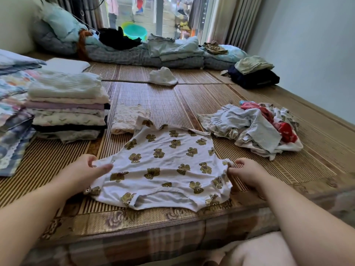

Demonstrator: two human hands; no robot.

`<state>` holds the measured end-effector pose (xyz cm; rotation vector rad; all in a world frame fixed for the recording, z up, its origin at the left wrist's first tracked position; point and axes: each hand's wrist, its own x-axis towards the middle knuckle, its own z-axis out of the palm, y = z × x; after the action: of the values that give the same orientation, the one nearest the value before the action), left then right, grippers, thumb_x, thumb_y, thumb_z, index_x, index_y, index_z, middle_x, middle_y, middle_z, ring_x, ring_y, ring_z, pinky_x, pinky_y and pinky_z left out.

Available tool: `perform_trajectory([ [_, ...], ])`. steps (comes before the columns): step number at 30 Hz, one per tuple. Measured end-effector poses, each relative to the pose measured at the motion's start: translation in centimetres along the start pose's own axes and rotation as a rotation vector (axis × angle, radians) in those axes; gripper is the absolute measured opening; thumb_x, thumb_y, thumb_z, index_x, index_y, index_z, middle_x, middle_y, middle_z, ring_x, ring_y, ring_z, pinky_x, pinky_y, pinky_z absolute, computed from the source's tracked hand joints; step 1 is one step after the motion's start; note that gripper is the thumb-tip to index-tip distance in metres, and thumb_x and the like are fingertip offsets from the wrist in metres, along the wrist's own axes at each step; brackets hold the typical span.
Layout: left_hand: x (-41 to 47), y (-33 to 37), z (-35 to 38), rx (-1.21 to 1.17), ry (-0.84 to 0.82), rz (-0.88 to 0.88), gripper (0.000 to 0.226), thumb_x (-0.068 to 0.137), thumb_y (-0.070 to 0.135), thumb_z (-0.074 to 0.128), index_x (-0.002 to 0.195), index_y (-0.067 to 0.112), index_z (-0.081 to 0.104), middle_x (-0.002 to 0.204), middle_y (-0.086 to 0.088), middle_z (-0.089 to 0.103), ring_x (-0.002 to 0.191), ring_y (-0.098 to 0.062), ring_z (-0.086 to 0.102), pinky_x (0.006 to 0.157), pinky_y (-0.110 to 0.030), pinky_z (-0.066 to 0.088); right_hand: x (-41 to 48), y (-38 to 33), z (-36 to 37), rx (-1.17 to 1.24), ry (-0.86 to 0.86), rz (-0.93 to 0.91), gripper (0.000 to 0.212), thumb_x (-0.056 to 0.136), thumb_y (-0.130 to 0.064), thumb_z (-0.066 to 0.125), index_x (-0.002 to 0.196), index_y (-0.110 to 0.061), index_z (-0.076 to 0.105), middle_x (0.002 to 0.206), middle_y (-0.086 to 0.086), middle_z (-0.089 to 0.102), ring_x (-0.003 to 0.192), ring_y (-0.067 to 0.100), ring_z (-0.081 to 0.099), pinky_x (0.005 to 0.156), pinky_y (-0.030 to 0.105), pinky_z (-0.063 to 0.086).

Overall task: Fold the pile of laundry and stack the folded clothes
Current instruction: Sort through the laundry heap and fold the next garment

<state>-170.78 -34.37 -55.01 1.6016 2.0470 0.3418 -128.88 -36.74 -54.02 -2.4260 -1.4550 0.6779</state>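
Observation:
A white shirt with brown bear prints [165, 166] lies spread flat on the bamboo mat [163, 100], its collar toward me. My left hand [86, 169] pinches the shirt's left edge at the sleeve. My right hand [247, 173] pinches its right edge. A tall stack of folded clothes [67, 106] stands at the left. Beside the stack lies a small folded floral piece [126, 118]. An unfolded pile of grey, white and red laundry [257, 129] sits at the right.
A crumpled white garment [163, 75] lies farther back on the mat. Folded bedding [172, 52] and a dark pile with a pale cloth on top [253, 73] line the far side. Patterned quilts [11, 116] lie at the left edge.

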Motion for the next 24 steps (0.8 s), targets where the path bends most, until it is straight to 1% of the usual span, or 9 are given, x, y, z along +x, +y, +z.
perform_trajectory([
  [3,-0.5,0.6,0.8,0.244,-0.019,0.035,0.101,0.066,0.064,0.073,0.145,0.015,0.033,0.138,-0.010,0.050,0.114,-0.023,0.056,0.088,-0.034,0.048,1.0,-1.0,1.2,0.030,-0.044,-0.066,0.025,0.086,-0.033,0.064,0.107,-0.018,0.067,0.099,0.004,0.069,0.084,0.017,0.061,0.072,0.028,0.048],
  [6,-0.3,0.8,0.9,0.243,0.022,0.042,0.073,0.079,0.041,0.072,0.141,0.017,0.041,0.133,-0.005,0.056,0.100,-0.017,0.058,0.076,-0.028,0.046,1.0,-2.0,1.1,0.283,-0.072,-0.064,0.016,0.085,-0.022,0.061,0.074,-0.011,0.062,0.066,0.002,0.061,0.059,0.016,0.052,0.053,0.026,0.040],
  [9,0.0,0.7,0.5,0.179,0.049,0.050,0.048,0.085,0.027,0.064,0.131,0.015,0.054,0.117,-0.001,0.063,0.080,-0.008,0.054,0.065,-0.025,0.043,1.2,-1.9,0.1,0.690,-0.064,-0.023,0.015,0.075,-0.014,0.054,0.080,-0.006,0.066,0.050,0.004,0.056,0.046,0.019,0.051,0.052,0.031,0.042],
  [11,0.1,0.5,0.0,0.074,0.044,0.041,0.036,0.086,0.023,0.063,0.120,0.013,0.063,0.093,0.004,0.064,0.074,-0.007,0.054,0.059,-0.024,0.040,1.3,-0.9,-0.7,0.838,-0.073,0.044,0.031,0.072,-0.009,0.051,0.095,0.001,0.068,0.066,0.013,0.062,0.052,0.024,0.056,0.050,0.032,0.044],
  [14,0.4,-0.5,-0.8,-0.156,0.050,-0.052,0.025,0.086,0.022,0.066,0.108,0.014,0.070,0.086,0.002,0.061,0.079,-0.016,0.057,0.066,-0.031,0.043,1.1,0.9,-1.5,0.603,0.029,0.079,0.021,0.086,-0.013,0.056,0.098,0.000,0.067,0.091,0.018,0.069,0.083,0.036,0.066,0.071,0.047,0.054],
  [16,0.8,-1.2,-0.9,-0.351,0.050,-0.117,0.019,0.084,0.017,0.067,0.102,0.013,0.072,0.088,-0.005,0.066,0.082,-0.025,0.062,0.076,-0.040,0.052,1.0,2.2,-1.7,0.325,0.091,0.099,0.021,0.086,-0.024,0.066,0.098,-0.007,0.064,0.090,0.011,0.068,0.079,0.027,0.064,0.064,0.038,0.051],
  [20,0.9,-1.2,-1.1,-0.622,0.081,-0.215,0.021,0.083,0.019,0.070,0.099,0.008,0.070,0.093,-0.016,0.066,0.087,-0.034,0.063,0.087,-0.051,0.052,0.5,3.0,-1.6,0.101,0.022,0.149,0.023,0.087,-0.027,0.068,0.095,-0.006,0.067,0.088,0.010,0.067,0.077,0.024,0.060,0.058,0.030,0.040],
  [22,0.6,-1.0,-1.2,-0.634,0.120,-0.213,0.032,0.079,0.031,0.076,0.100,0.009,0.066,0.096,-0.010,0.062,0.094,-0.030,0.060,0.091,-0.047,0.049,0.3,2.9,-1.6,0.075,0.023,0.139,0.020,0.089,-0.026,0.066,0.087,-0.006,0.067,0.084,0.010,0.066,0.077,0.025,0.060,0.058,0.031,0.040],
  [24,0.5,-1.1,-1.2,-0.486,0.145,-0.159,0.025,0.077,0.030,0.077,0.094,0.016,0.067,0.092,-0.004,0.059,0.092,-0.025,0.057,0.085,-0.040,0.047,0.1,2.7,-1.5,0.156,0.026,0.129,0.018,0.091,-0.025,0.063,0.083,-0.009,0.064,0.084,0.011,0.065,0.077,0.025,0.059,0.058,0.032,0.040],
])
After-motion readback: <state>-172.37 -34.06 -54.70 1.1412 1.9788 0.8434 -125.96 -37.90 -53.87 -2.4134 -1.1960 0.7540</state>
